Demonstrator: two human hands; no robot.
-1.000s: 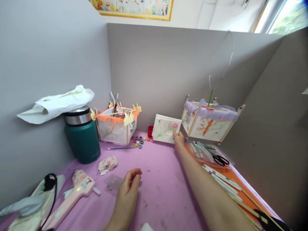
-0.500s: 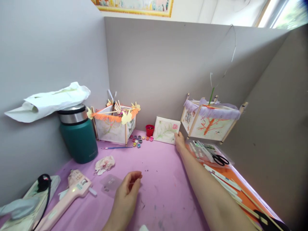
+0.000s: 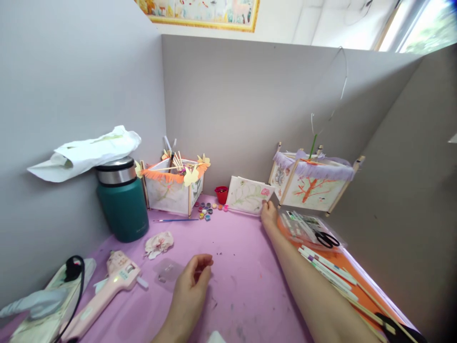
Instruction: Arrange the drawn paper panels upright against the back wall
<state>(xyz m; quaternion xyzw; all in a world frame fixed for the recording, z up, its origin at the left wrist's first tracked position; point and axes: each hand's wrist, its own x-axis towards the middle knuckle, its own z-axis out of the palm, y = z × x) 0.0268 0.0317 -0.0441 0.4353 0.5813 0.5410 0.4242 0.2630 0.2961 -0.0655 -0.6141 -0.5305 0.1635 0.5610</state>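
Head view, L to R: pink glue gun (image 3: 114, 287), label too small to read; green bottle (image 3: 123, 209), base mark likewise unreadable. Left hand (image 3: 191, 290) holds nothing, fingers curled, small gap to thumb. Red cup (image 3: 221, 196) shows more than 1.0 s ago. Drawing panel (image 3: 246, 195) beside it, by back wall: picture toward camera, long axis left-right, dipping right. Right hand (image 3: 270, 215) grips its lower right corner; far-side fingers hidden.

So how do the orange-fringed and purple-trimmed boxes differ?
The orange-fringed box has yellow cutouts at its corners; the purple-trimmed box has gauzy ruffles. The orange-fringed box holds pale sticks; a green stick rises from the purple-trimmed one. Both have wooden corner posts.
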